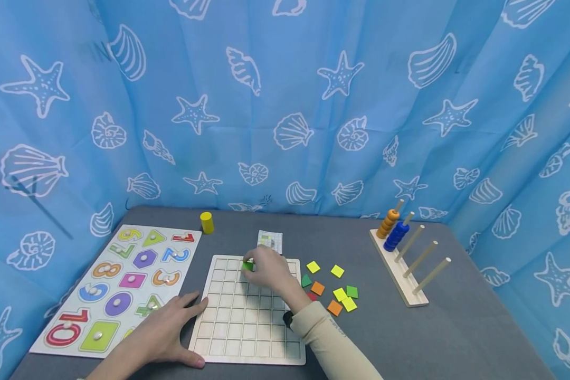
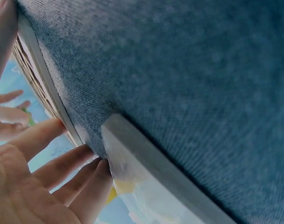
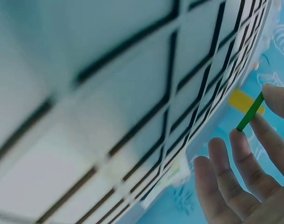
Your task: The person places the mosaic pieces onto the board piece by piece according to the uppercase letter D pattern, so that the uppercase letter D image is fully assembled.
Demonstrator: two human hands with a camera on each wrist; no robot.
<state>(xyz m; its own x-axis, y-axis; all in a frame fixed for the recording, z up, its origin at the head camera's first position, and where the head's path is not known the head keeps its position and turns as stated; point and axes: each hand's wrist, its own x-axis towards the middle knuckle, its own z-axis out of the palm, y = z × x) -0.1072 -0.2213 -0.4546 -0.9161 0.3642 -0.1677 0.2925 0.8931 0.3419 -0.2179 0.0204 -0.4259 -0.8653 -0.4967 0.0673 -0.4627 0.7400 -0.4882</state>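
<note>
A pale wooden grid board [image 1: 234, 331] lies flat on the grey table. Between thumb and fingers, my right hand [image 1: 268, 269] pinches a green square tile [image 3: 250, 112] over the board's far rows, the tile tilted in the right wrist view. My left hand [image 1: 163, 332] has its fingers spread, with the thumb at the board's near left corner and the index fingertip at its left edge. In the left wrist view the other fingers [image 2: 79, 184] reach between the board and the neighbouring number puzzle.
Left of the board lies the number and shape puzzle [image 1: 173, 290], a yellow cylinder [image 1: 207, 222] behind it. Loose yellow, orange, green and red tiles [image 1: 334, 307] are scattered right of the board. A small printed card [image 1: 275, 241] sits beyond it. Farther right stands a peg stand [image 1: 399, 274] with orange and blue beads.
</note>
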